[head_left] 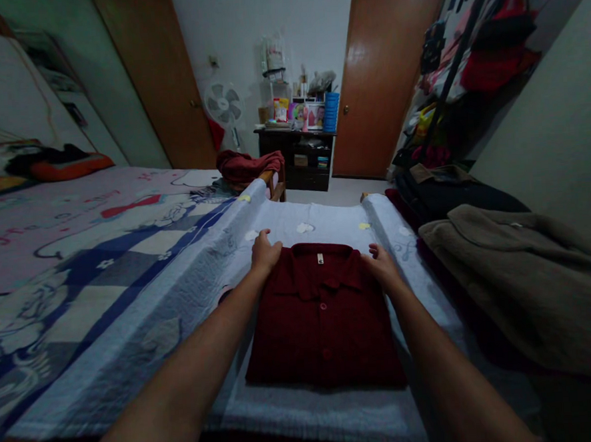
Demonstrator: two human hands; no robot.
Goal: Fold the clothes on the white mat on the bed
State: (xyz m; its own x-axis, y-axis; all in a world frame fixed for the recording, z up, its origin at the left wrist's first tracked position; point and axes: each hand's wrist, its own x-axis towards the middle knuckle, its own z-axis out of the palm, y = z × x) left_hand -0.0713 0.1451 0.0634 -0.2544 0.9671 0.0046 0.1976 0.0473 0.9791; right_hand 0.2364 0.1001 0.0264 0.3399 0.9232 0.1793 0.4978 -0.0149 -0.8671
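A dark red buttoned shirt lies folded into a near rectangle, collar at the far end, with a small white label inside the neck. My left hand is at its upper left shoulder, fingers partly spread and nothing visible in them. At the opposite shoulder, my right hand rests by the edge with its fingers apart. Whether either palm presses on the cloth I cannot tell. Beneath the shirt is a pale blue sheet with white and yellow patches.
A patterned bed cover spreads out on the left. Folded coats, one of them grey-brown, are piled to the right. A red cloth bundle sits by the wooden bed end. Beyond are a white fan and a dark cabinet.
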